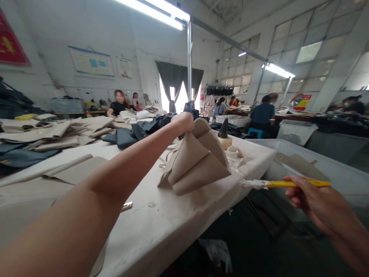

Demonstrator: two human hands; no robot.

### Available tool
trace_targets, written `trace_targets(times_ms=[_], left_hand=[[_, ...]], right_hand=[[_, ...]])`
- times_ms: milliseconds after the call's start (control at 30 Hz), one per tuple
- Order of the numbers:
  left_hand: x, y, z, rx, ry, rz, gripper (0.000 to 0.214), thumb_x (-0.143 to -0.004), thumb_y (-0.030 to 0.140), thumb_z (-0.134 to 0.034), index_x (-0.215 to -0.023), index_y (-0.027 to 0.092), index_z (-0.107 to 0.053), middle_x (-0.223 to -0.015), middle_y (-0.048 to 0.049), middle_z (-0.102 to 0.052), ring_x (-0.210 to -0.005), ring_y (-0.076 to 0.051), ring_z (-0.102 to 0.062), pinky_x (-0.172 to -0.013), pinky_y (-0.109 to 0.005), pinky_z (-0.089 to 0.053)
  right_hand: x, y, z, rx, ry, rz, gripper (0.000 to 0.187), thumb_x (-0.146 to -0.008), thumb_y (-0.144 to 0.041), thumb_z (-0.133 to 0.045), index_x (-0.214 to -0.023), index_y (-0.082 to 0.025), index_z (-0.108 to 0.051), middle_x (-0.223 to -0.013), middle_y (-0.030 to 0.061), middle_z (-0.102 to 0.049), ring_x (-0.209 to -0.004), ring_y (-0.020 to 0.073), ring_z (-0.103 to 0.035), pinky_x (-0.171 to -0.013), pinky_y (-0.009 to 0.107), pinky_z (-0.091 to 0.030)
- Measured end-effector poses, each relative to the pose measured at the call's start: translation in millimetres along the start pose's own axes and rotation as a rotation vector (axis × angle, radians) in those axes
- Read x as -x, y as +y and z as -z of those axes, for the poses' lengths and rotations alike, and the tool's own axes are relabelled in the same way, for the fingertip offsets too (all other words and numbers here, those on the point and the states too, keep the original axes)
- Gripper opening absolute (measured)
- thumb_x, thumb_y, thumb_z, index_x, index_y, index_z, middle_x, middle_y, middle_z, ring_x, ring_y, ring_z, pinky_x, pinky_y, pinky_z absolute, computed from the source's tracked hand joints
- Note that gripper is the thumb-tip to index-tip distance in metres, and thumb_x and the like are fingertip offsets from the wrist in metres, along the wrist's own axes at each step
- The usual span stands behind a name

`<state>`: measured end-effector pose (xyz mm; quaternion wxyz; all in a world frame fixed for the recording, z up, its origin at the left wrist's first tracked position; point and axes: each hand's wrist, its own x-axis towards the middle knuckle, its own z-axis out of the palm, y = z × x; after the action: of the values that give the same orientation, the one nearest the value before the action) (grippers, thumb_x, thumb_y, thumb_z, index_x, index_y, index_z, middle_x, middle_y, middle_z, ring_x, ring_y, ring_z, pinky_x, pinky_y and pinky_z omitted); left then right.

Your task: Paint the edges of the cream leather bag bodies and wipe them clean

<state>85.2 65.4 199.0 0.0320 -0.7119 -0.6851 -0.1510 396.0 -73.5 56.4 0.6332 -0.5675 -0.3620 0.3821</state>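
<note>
My left hand is closed on the upper edge of a beige leather bag piece, which stands folded on the white-covered table. Its fingers are partly hidden behind the wrist and the material. To the right, beyond the table's edge, my right hand grips a yellow-handled brush. White glue-like stuff coats the brush's tip, which points left toward the bag piece without touching it. Behind the piece stand a dark cone-topped bottle and a small whitish pot.
Beige pieces and dark blue pieces lie piled at the left and back. A translucent plastic bin stands right of the table, holding beige pieces. A metal post carries lamps overhead. Several people sit farther back.
</note>
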Motion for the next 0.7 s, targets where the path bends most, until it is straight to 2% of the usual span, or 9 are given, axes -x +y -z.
trace_targets(times_ms=[67,167,333,467,567,700], left_hand=[[17,-6,5.9,-0.08,0.123,0.037,0.029,-0.07,0.018,-0.06,-0.095,0.01,-0.072,-0.095,-0.0158,-0.069,-0.094,-0.029,-0.062,-0.075,-0.031,-0.046],[51,-7,-13.4,-0.154,0.244,-0.032,0.026,-0.073,0.018,-0.053,-0.09,0.012,-0.073,-0.089,-0.0159,-0.07,-0.09,-0.03,-0.064,-0.07,-0.032,-0.046],[109,10,-80.0,-0.144,0.177,-0.136,0.024,-0.077,0.015,-0.047,-0.083,0.013,-0.071,-0.075,-0.0158,-0.069,-0.078,-0.03,-0.067,-0.063,-0.034,-0.046],[139,21,-120.6,-0.119,0.061,-0.182,0.025,-0.078,0.013,-0.044,-0.084,0.014,-0.068,-0.073,-0.0152,-0.069,-0.075,-0.03,-0.069,-0.06,-0.034,-0.046],[149,21,-135.8,-0.112,-0.009,-0.179,0.024,-0.077,0.012,-0.044,-0.085,0.014,-0.067,-0.074,-0.0159,-0.069,-0.076,-0.031,-0.069,-0.061,-0.035,-0.047],[152,18,-138.8,-0.106,-0.001,-0.16,0.024,-0.08,0.012,-0.042,-0.084,0.015,-0.066,-0.074,-0.0156,-0.069,-0.077,-0.031,-0.069,-0.062,-0.036,-0.048]], right_hand=[[-4,-1,1,-0.027,0.021,0.023,0.025,-0.057,-0.035,-0.066,-0.07,-0.013,-0.066,-0.046,0.0039,-0.055,-0.037,0.0095,-0.043,-0.031,0.016,-0.037],[-10,2,4,-0.06,0.047,0.056,0.02,-0.06,-0.031,-0.066,-0.068,-0.014,-0.066,-0.046,0.0043,-0.055,-0.037,0.01,-0.044,-0.031,0.015,-0.037],[-21,16,9,-0.087,0.062,0.019,0.014,-0.066,-0.026,-0.063,-0.071,-0.013,-0.065,-0.047,0.0037,-0.056,-0.037,0.0093,-0.045,-0.032,0.014,-0.039],[-25,26,10,-0.052,0.042,0.008,0.013,-0.071,-0.025,-0.062,-0.073,-0.013,-0.064,-0.048,0.003,-0.056,-0.037,0.0091,-0.046,-0.033,0.014,-0.04],[-23,34,8,0.006,0.003,0.001,0.015,-0.073,-0.026,-0.061,-0.075,-0.012,-0.064,-0.048,0.0028,-0.057,-0.037,0.0092,-0.046,-0.034,0.014,-0.039],[-14,49,0,0.041,-0.053,-0.03,0.019,-0.071,-0.03,-0.063,-0.075,-0.012,-0.064,-0.047,0.0024,-0.056,-0.036,0.0092,-0.046,-0.033,0.016,-0.038]])
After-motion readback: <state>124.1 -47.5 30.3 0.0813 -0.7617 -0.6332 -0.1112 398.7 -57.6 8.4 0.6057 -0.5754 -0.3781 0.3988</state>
